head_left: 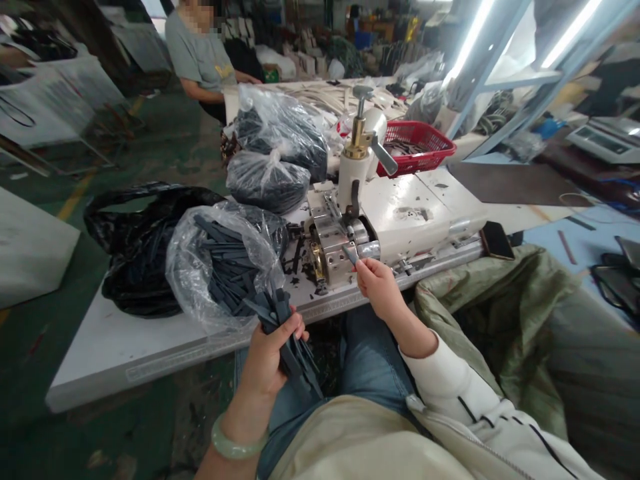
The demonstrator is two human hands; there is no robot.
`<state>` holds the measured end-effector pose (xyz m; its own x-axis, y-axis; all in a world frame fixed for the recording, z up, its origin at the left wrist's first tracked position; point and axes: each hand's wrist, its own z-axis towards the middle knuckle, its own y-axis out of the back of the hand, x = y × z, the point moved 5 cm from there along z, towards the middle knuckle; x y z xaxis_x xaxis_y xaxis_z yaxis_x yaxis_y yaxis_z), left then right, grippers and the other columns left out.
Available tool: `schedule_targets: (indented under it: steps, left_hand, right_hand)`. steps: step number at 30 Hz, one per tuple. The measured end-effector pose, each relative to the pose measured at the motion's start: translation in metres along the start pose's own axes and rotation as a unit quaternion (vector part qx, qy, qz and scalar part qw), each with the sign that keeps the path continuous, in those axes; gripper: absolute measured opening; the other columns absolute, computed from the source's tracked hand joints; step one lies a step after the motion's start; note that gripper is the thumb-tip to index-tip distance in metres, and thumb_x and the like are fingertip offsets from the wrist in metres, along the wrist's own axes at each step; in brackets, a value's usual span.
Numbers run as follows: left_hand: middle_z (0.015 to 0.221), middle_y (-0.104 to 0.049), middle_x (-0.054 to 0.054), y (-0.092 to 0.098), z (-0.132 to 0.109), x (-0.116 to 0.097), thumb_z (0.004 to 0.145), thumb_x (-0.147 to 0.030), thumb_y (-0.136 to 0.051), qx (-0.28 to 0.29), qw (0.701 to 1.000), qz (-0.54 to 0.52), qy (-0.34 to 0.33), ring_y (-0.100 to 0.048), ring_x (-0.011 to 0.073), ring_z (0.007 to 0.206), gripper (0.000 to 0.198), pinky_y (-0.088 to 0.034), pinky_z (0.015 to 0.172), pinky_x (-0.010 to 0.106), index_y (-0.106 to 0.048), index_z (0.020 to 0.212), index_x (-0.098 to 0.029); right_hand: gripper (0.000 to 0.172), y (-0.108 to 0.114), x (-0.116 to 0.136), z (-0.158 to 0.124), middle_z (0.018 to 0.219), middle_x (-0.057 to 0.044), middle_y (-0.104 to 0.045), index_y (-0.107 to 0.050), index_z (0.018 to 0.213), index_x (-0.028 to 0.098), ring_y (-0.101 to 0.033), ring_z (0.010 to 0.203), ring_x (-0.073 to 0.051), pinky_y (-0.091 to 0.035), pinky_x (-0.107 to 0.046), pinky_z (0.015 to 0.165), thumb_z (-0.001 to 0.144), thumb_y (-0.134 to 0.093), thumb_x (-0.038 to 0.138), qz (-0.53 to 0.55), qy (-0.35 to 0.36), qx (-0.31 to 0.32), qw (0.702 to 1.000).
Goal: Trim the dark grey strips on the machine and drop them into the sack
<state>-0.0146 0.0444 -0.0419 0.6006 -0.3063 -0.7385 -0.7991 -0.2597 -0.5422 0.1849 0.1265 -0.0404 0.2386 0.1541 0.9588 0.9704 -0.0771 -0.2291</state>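
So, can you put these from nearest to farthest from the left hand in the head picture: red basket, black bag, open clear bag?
1. Open clear bag: just beyond the left hand, slightly left.
2. Black bag: farther left.
3. Red basket: far right, behind the machine.

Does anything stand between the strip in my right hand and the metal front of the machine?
Nothing visible does: the strip in your right hand points at the metal front of the machine, its tip close by, though contact is unclear. The open bag and the bundle in your left hand are to the left.
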Motion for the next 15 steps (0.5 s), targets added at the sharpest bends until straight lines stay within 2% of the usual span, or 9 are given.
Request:
schedule_targets:
  steps: [5, 11, 13, 15]
  left_hand:
    - [0.060, -0.053, -0.006, 0.005, 0.001, 0.002, 0.064, -0.013, -0.081, -0.021, 1.000, 0.003, 0.016, -0.048, 0.0059, 0.054, 0.029, -0.050, 0.056, 0.022, -0.063, 0.086, -0.014]
    - [0.060, -0.054, -0.005, 0.006, 0.003, 0.003, 0.062, -0.013, -0.082, -0.033, 0.999, -0.001, 0.025, -0.048, 0.0061, 0.054, 0.030, -0.050, 0.057, 0.022, -0.063, 0.085, -0.014]
    - [0.061, -0.053, -0.005, 0.006, 0.003, 0.002, 0.063, -0.013, -0.082, -0.032, 0.999, -0.002, 0.024, -0.048, 0.0062, 0.054, 0.029, -0.050, 0.057, 0.022, -0.063, 0.085, -0.015]
    - [0.061, -0.053, -0.005, 0.005, 0.002, 0.002, 0.064, -0.014, -0.081, -0.025, 0.999, -0.007, 0.026, -0.048, 0.0064, 0.055, 0.028, -0.050, 0.057, 0.022, -0.063, 0.085, -0.015]
  right_hand:
    - [0.033, 0.000, 0.003, 0.017, 0.039, 0.011, -0.034, -0.052, 0.069, 0.018, -0.022, 0.033, -0.003, -0.012, -0.019, 0.035, 0.071, -0.067, 0.048, 0.051, -0.024, -0.034, 0.998]
    - [0.031, -0.006, 0.005, 0.027, 0.039, 0.012, -0.032, -0.051, 0.068, 0.019, -0.021, 0.033, -0.004, -0.013, -0.020, 0.034, 0.073, -0.063, 0.046, 0.070, -0.021, -0.076, 0.994]
    - [0.031, 0.006, 0.008, 0.028, 0.042, 0.011, -0.032, -0.050, 0.070, 0.019, -0.023, 0.034, -0.005, -0.016, -0.020, 0.035, 0.075, -0.060, 0.048, 0.061, 0.004, -0.112, 0.992]
    - [0.031, 0.033, 0.013, 0.023, 0.046, 0.009, -0.035, -0.050, 0.075, 0.020, -0.028, 0.037, -0.007, -0.022, -0.022, 0.037, 0.081, -0.052, 0.050, 0.017, 0.043, -0.159, 0.986]
